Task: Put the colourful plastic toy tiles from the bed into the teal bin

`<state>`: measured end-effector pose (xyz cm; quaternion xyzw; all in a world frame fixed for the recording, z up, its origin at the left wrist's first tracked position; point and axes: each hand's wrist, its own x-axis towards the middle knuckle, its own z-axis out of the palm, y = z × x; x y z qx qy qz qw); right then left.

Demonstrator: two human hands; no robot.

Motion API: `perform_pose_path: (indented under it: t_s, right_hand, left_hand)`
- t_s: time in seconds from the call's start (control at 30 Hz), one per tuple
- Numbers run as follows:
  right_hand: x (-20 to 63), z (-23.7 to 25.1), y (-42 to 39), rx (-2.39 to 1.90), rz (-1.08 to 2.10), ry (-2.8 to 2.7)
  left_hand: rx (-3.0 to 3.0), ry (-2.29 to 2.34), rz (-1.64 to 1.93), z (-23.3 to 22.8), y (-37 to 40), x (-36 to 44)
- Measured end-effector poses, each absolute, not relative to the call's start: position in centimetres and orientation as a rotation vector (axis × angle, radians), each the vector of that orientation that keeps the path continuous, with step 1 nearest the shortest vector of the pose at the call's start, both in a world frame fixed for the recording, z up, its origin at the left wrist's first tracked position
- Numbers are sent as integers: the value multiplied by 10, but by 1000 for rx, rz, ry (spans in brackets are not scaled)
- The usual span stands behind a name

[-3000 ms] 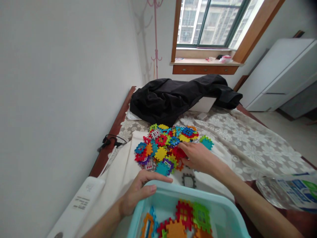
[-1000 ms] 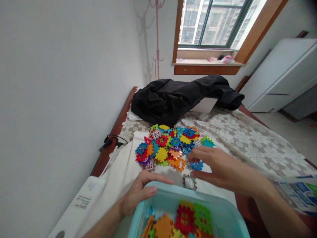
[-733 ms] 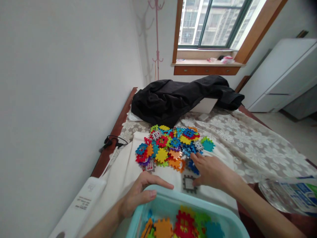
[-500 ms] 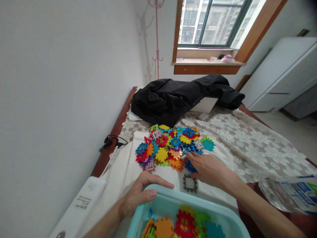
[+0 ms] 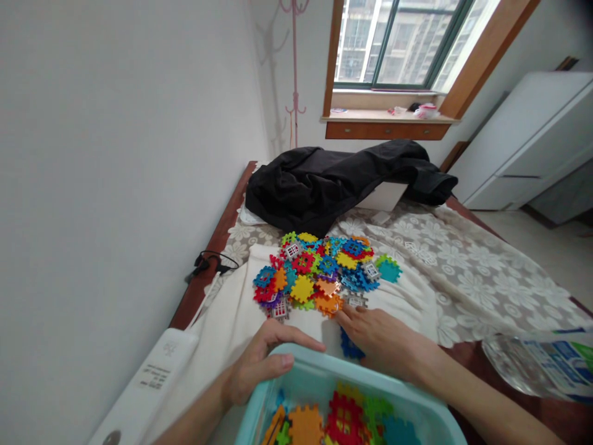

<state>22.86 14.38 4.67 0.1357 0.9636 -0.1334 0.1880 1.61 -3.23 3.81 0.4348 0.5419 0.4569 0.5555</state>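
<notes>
Right hand closes over blue tiles beside the tub — left hand grips its rim. A judgement: lift them clear over the near rim before letting go. The tile pile lies beyond; bare cloth right offers room.

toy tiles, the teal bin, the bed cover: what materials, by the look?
Toy tiles: likely moulded plastic, saturated colours, crisp notched edges, slight sheen.
Teal bin: probably plastic too, smooth rounded rim under the left hand.
Bed cover: woven or lace-like fabric, floral pattern, soft folds.
Right hand covers a blue tile.
</notes>
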Motion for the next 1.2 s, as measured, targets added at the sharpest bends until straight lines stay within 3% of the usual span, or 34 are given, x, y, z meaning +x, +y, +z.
perform_pose_path:
  t_s: [0.2, 0.57, 0.9, 1.2]
  right_hand:
    - [243, 67, 183, 569, -381, 2793]
    - [223, 31, 180, 613, -149, 2767]
    - [217, 51, 178, 425, -551, 2875]
    - [202, 25, 159, 401, -367, 2995]
  left_hand:
    - [1006, 1250, 1105, 34, -34, 17]
    - [1022, 1239, 1111, 36, -33, 17]
    - [1046, 1295, 1092, 38, -34, 16]
    - [1106, 1277, 1085, 38, -32, 15]
